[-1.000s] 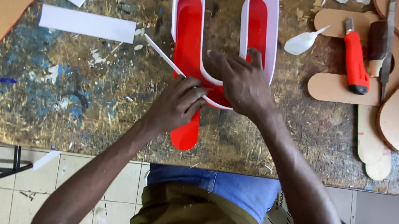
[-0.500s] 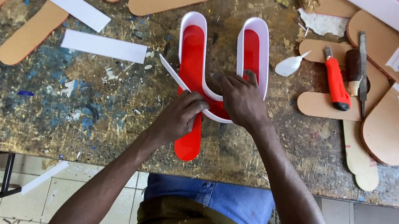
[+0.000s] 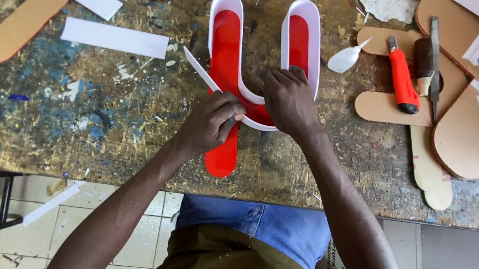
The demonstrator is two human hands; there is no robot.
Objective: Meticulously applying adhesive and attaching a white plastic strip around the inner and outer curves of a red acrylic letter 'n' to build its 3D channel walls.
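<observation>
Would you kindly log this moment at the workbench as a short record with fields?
Setting: paint-stained workbench
Workpiece: red U-shaped letter form with white rim strip
Left hand: pinches the loose white strip end against the form's bend
Right hand: presses on the form's curve
Tools to the right: red-handled knife, metal file, lying on tan cutouts
To the left: white strips
</observation>
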